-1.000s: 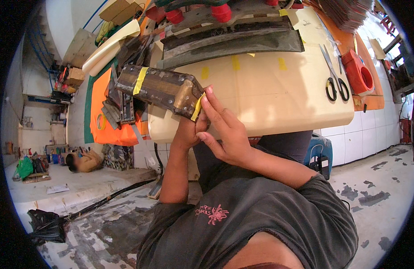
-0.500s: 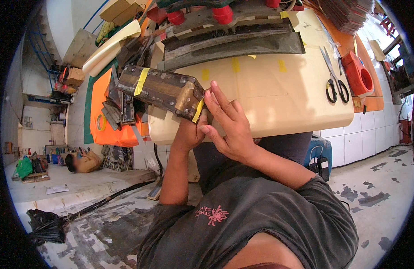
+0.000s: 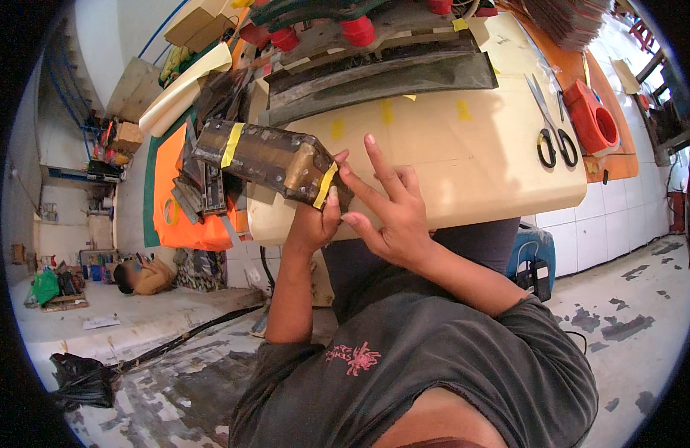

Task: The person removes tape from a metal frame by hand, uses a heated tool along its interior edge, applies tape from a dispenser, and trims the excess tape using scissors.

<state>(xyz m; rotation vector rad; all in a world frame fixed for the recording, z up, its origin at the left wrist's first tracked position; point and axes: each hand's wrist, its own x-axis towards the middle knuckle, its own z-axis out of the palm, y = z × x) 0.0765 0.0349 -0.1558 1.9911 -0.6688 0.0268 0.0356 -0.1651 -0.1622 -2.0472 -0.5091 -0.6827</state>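
Observation:
A long, brown, box-shaped form [image 3: 266, 160] with dark riveted edges tilts up to the left above the table. Two yellow tape strips [image 3: 232, 145] cross it, one near each end. Its near end rests in my left hand [image 3: 315, 226], which grips from below with the thumb against the end face; most of those fingers are hidden under it. My right hand [image 3: 397, 213] is beside that end, fingers spread and the index finger pointing away. One of its fingertips is at the taped end; whether it touches, I cannot tell.
Scissors [image 3: 551, 134] and a red tape dispenser [image 3: 590, 119] lie at the right of the cream table sheet [image 3: 434, 172]. A long dark curved trough [image 3: 382, 86] spans the far side. Orange sheeting [image 3: 188, 231] and a yellow tape roll [image 3: 170, 208] are left. Another person [image 3: 147, 276] is on the floor.
My right hand's fingers have spread apart, with the index finger lifted away from the form. More of my left thumb shows at the form's end, which has turned slightly.

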